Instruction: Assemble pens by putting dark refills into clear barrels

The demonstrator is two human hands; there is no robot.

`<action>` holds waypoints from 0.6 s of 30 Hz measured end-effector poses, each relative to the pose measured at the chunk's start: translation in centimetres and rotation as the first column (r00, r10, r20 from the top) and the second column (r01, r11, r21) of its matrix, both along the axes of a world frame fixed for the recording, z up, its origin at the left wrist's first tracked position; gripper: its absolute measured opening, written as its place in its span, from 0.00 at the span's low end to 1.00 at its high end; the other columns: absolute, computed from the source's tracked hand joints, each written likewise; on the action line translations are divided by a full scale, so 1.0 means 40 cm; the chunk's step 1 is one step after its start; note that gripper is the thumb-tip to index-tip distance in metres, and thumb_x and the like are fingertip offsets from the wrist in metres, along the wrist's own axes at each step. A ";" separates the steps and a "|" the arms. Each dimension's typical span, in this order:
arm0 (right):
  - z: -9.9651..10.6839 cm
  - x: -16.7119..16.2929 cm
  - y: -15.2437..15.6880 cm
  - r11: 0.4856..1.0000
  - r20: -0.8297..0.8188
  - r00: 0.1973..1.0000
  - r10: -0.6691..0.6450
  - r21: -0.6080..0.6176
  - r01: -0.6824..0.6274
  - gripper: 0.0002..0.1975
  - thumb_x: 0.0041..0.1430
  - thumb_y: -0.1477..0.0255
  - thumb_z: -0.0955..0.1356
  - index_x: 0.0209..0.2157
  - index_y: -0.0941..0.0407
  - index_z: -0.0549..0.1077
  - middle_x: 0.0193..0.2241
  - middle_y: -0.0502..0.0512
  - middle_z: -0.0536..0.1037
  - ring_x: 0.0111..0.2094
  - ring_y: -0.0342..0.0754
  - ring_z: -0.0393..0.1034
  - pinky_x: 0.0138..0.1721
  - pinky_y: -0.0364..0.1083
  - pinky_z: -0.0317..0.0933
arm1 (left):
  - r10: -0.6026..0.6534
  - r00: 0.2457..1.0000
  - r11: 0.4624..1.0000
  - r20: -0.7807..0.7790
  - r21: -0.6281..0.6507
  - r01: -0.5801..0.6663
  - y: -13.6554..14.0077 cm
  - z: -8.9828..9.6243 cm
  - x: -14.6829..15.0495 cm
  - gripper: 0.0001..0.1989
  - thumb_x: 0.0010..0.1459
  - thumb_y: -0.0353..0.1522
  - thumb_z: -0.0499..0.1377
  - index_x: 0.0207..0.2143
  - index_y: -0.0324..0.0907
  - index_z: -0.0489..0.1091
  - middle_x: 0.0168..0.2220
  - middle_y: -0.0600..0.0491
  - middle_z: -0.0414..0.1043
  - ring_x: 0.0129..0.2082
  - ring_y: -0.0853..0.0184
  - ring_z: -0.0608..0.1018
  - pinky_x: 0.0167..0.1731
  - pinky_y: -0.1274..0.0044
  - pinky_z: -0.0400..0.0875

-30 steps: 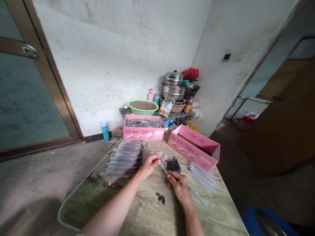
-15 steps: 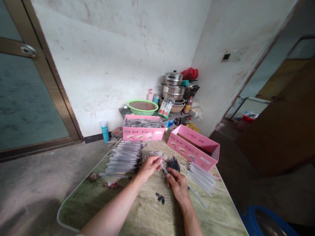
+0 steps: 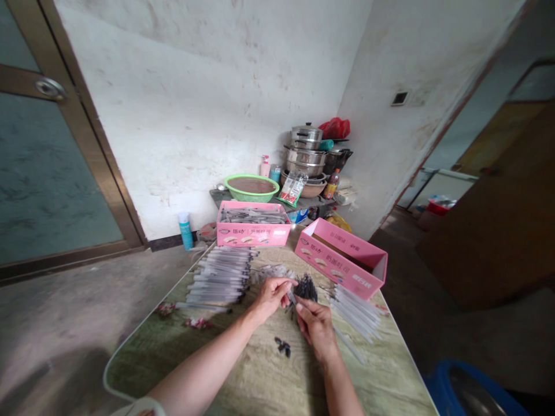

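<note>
Above the middle of the table, my left hand (image 3: 273, 296) and my right hand (image 3: 316, 325) work close together. Their fingertips pinch a slim translucent pen (image 3: 291, 297) from either end; its ends are hidden by the fingers. Just behind my fingers is a pile of thin black pen parts (image 3: 307, 288), with small clear pieces (image 3: 273, 271) beside it. A row of whitish pens with dark ends (image 3: 223, 274) lies to the left. Whitish pen barrels (image 3: 355, 312) are fanned out at the right. Below my hands lie several small black pieces (image 3: 282, 346).
A pink box full of pens (image 3: 254, 234) stands at the table's back edge; another pink box (image 3: 342, 260) is angled at the right. Behind are a green basin (image 3: 251, 196) and stacked pots (image 3: 306, 153). A blue spray can (image 3: 185, 232) stands on the floor left.
My left hand has moved slightly right and its fingers have shifted along the pen. My right hand has shifted slightly right and down. The piles look unchanged.
</note>
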State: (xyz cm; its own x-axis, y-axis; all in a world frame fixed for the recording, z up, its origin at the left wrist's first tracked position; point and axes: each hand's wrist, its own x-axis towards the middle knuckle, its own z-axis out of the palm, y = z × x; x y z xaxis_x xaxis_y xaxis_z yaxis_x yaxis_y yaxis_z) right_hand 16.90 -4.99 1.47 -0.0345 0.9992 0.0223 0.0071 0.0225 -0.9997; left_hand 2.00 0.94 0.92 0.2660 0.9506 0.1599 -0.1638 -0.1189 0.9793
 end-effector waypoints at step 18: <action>-0.017 -0.031 0.018 1.000 -0.104 0.994 -0.021 -0.006 0.020 0.30 0.57 0.57 0.69 0.55 0.62 0.69 0.14 0.45 0.67 0.10 0.36 0.47 0.11 0.38 0.40 | -0.047 0.997 0.997 0.059 0.058 0.043 0.001 0.000 -0.020 0.35 0.54 0.44 0.62 0.59 0.36 0.62 0.26 0.54 0.69 0.23 0.71 0.71 0.24 0.79 0.67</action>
State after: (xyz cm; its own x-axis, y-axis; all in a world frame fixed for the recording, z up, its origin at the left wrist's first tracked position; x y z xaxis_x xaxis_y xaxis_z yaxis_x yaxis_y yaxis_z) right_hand 15.66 -4.26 0.80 -0.0116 0.9997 0.0195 -0.0961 0.0183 -0.9952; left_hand 1.21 0.96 0.91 0.2965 0.9269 0.2301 -0.2291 -0.1648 0.9593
